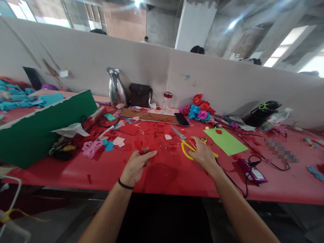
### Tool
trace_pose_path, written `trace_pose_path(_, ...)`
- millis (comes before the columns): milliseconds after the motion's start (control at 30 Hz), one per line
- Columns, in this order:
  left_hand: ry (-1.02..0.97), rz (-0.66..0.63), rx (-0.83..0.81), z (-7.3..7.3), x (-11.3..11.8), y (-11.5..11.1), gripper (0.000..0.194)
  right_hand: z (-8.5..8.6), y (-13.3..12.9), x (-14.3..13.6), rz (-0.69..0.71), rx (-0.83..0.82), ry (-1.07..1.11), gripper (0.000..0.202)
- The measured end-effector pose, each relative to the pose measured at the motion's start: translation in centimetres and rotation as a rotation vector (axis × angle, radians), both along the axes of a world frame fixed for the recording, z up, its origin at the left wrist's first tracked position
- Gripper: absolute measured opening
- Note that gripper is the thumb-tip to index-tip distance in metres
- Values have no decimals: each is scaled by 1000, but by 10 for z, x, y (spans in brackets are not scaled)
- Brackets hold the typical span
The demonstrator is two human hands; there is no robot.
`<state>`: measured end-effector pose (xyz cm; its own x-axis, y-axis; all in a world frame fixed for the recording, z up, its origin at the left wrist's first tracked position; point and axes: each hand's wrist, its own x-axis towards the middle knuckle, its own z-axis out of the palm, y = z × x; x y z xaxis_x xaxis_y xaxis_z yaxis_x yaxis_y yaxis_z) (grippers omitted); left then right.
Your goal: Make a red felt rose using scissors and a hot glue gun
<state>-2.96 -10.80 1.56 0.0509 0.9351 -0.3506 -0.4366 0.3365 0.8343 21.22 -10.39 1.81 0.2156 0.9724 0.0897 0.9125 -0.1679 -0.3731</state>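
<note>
My left hand (135, 165), with a dark band at the wrist, is closed with thumb and finger pressed together. A thin red petal-like piece (138, 145) sticks up from its fingers; whether it is paper or cloth I cannot tell. To the right, my right hand (202, 153) has its fingers bent around the yellow handles of the scissors (186, 145). Their blades point away toward the back left. Another yellow-handled tool (215, 155) lies partly hidden under this hand. Red scraps (159, 128) are scattered on the red tabletop (162, 184) beyond both hands.
A green board (50, 130) stands at left beside a pink flower-shaped piece (92, 148). At the back are a steel jug (116, 87), black bag (140, 94), glass bottle (166, 103), phone (181, 119) and flowers (201, 109). Green sheet (226, 141) and corded purple box (253, 172) lie right.
</note>
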Motion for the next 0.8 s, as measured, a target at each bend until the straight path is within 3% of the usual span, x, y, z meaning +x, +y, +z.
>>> trace_pose_path(100, -8, 51, -16, 6, -2, -1, 32, 6, -26, -11, 110, 40, 590, 71)
trace_pose_path(167, -8, 37, -9, 10, -3, -2, 30, 5, -48, -22, 156, -66, 951, 71)
trace_pose_path(300, 16, -28, 32, 16, -1, -4, 27, 0, -82, -44, 256, -218, 1281, 71)
trace_pose_path(400, 42, -25, 25, 20, 3, -5, 29, -5, -91, -51, 371, -264, 1345, 67)
trace_pose_path(533, 30, -39, 2, 26, 8, -6, 33, -14, -92, -48, 482, -280, 1266, 66)
trace_pose_path(800, 67, -84, 43, 31, 6, -6, 29, -24, -89, -46, 447, -302, 1264, 62)
